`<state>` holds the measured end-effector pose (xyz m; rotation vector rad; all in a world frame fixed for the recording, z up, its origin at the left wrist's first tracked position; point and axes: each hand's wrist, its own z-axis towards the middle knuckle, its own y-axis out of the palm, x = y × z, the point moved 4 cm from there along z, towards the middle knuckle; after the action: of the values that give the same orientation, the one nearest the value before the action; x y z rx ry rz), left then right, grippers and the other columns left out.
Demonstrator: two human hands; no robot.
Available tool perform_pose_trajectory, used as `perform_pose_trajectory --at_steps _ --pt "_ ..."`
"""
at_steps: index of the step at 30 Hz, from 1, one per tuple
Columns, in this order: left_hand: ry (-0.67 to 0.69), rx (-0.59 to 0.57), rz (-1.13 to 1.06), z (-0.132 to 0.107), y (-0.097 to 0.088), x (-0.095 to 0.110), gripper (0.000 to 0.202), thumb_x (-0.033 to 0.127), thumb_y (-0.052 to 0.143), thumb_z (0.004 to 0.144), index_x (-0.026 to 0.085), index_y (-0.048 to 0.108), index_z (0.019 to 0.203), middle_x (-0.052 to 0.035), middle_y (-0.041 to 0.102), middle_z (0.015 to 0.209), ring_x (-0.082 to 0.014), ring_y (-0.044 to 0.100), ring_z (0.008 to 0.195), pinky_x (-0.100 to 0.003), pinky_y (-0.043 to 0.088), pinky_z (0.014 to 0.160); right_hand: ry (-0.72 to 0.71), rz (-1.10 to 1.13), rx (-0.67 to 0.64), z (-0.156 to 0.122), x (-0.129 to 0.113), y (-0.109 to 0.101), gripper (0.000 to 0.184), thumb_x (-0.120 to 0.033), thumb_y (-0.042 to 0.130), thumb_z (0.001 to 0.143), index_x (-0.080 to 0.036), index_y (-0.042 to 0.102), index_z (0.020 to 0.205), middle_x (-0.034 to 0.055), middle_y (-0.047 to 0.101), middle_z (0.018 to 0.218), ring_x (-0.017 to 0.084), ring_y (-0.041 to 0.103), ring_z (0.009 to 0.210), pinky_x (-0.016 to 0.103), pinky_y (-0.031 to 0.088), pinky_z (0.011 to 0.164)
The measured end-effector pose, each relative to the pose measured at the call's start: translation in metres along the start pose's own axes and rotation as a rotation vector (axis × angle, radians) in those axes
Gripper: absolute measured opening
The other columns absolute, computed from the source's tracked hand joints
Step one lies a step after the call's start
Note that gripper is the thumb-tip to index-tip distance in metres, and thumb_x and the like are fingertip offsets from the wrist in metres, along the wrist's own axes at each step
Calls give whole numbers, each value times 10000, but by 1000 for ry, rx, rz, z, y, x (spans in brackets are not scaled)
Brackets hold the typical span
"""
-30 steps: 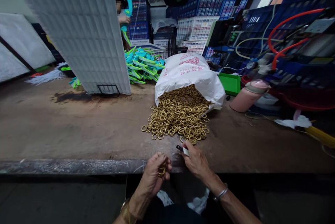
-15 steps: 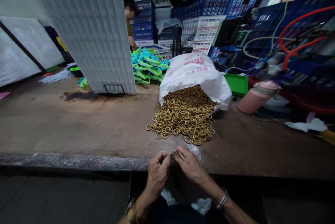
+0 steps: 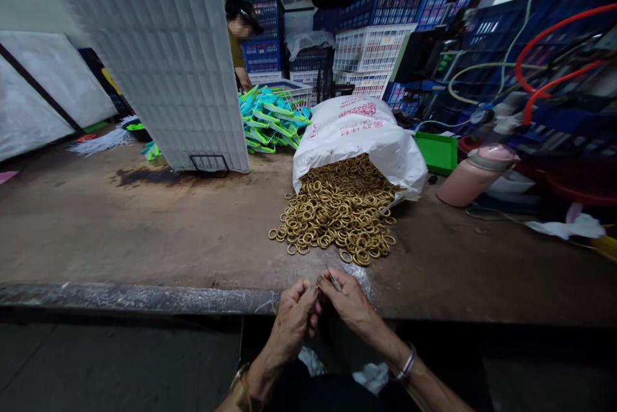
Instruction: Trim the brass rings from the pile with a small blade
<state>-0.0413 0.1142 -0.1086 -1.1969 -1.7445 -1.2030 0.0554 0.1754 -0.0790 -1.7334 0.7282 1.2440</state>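
Both my hands meet at the front edge of the worktable [image 3: 144, 238]. My left hand [image 3: 294, 315] is closed in a pinch, its fingers curled; what it holds, if anything, is hidden. My right hand [image 3: 349, 303] is closed on a thin, pointed metal tool [image 3: 333, 281] that sticks up past the index finger. The tool's exact kind is too small to tell. Just beyond my fingertips lies a heap of gold-coloured rings [image 3: 337, 219], spilling from the mouth of a white sack [image 3: 357, 132] with red print.
A pale ribbed panel [image 3: 159, 71] stands upright on a wire stand at left. Behind it are green and blue plastic pieces [image 3: 272, 119] and a person [image 3: 240, 45]. At right stand a pink bottle [image 3: 477, 174], a green tray [image 3: 436, 152] and red hoses [image 3: 525, 87]. Crates [image 3: 371, 49] are stacked behind.
My hands shift slightly, and the left fingers have curled further. The gold ring that showed at my left fingers is now out of sight. The person behind leans further down.
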Motion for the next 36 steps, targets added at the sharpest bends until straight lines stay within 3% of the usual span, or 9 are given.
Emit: perform_pose_trajectory --at_steps 5,8,11,15,20,26,29,33,36 --pt "35 6 -79 1 1 -1 349 507 515 732 168 450 676 74 411 481 -22 293 339 -156 236 355 -6 3 -12 1 6 -2 286 -394 379 778 -176 457 610 -33 454 538 98 418 521 212 334 500" --pt "22 38 -80 -1 2 3 367 523 529 712 172 432 669 70 428 501 -22 310 352 -155 248 363 -66 -214 37 -1 11 -6 233 -322 365 778 -190 442 603 -29 453 538 107 419 530 213 319 511" --pt "17 55 -54 -1 1 6 383 542 534 697 174 430 680 74 418 492 -23 313 355 -151 256 368 -139 -429 -29 -6 13 -2 117 -178 372 724 -195 482 686 -22 512 582 110 440 548 211 298 531" --pt "64 57 12 -1 1 9 358 522 515 723 180 418 686 80 401 475 -27 305 349 -150 261 355 -177 -597 -72 -12 10 2 254 -62 355 605 -192 501 768 -10 558 630 111 463 567 215 275 549" --pt "82 63 60 -7 4 14 367 522 520 718 177 410 660 79 394 466 -26 309 343 -144 248 336 -147 -732 -105 -9 15 1 294 -48 363 587 -181 507 806 -1 576 631 114 479 553 218 249 524" --pt "65 -82 -103 -18 18 23 344 490 549 717 167 440 681 55 461 493 -21 334 325 -142 252 316 16 -979 52 6 33 -26 252 -71 388 666 -185 533 837 35 609 642 154 545 563 235 228 489" --pt "15 -84 -324 -15 20 22 351 482 589 686 171 428 675 36 496 548 -27 356 344 -140 253 299 -35 -1008 160 13 37 -44 258 -82 393 690 -194 518 885 26 621 653 165 572 586 236 258 498" --pt "2 -78 -399 -6 17 14 337 460 577 701 137 487 662 9 507 512 -37 377 335 -147 249 289 -80 -1031 322 21 44 -65 264 -178 411 766 -204 482 1019 61 639 914 178 603 671 248 323 520" --pt "3 -92 -420 0 14 7 313 426 556 714 131 494 630 3 505 452 -44 372 287 -153 238 269 -68 -1068 350 26 49 -71 314 -201 414 779 -215 460 1089 70 606 1045 184 609 712 262 355 537"
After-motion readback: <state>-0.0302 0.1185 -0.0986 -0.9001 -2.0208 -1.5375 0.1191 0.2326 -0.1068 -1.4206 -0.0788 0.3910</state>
